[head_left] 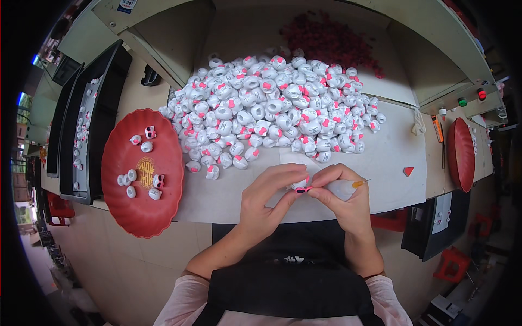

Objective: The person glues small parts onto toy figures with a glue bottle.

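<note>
Both hands' grip pinches small white figurine (300, 186); right hand (342, 198) also grasps glue syringe (348, 188), left hand (266, 204) steadying; better keep nozzle aimed precisely.

Noted small white label w/ blue print (126, 5) on top edge of cabinet, upper left. Noted round gold emblem (145, 171) at centre of red scalloped tray (142, 217), left of worktop. Noted pale rectangular sticker w/ dark marks (441, 213) on black box, lower right. No packages or lit screens made out.
</note>
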